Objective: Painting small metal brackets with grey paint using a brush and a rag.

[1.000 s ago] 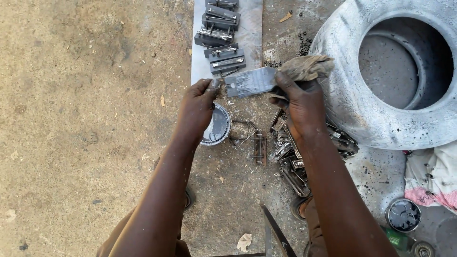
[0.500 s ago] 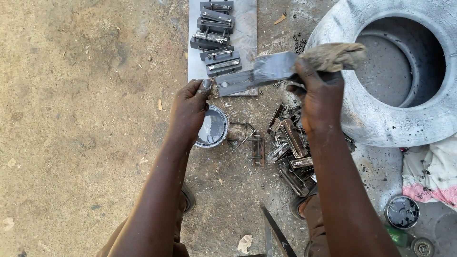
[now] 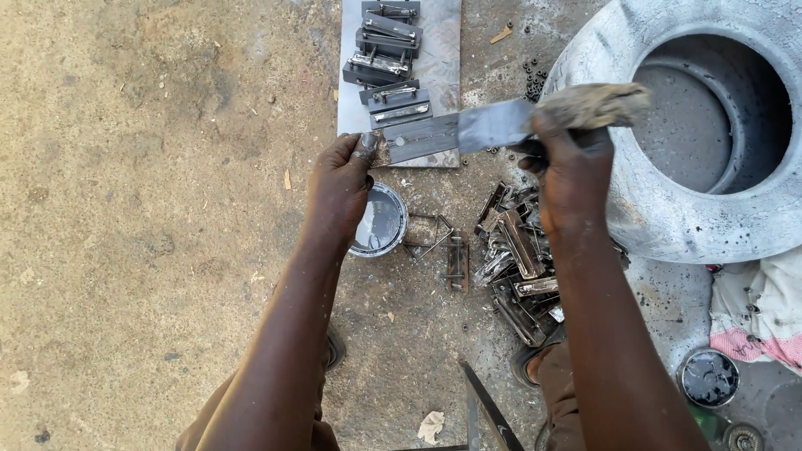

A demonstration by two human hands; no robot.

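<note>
While the long flat grey metal strip is held level above the ground, its left end is pinched between thumb and fingers of the left hand, and its right part is covered by a dirty brown wad of rag gripped in the closed fingers of the right hand. Only the head view is given, looking straight down. The strip is seen just in front of a flat grey metal sheet lying on the dirt floor, on which dark rectangular metal fittings are laid in a row. Below the left hand a small round tin of dark liquid stands on the ground, and beneath the right forearm a heap of loose metal hinge-like pieces is piled beside a large pale grey tyre. For the wiping to be done well, the strip would best be kept taut and steady at the pinched end, with the rag pressed flat and drawn along the full length in even strokes. Both forearms are extended forward from the body, the left wrist nearly straight, the right wrist bent with knuckles upward over the rag.
</note>
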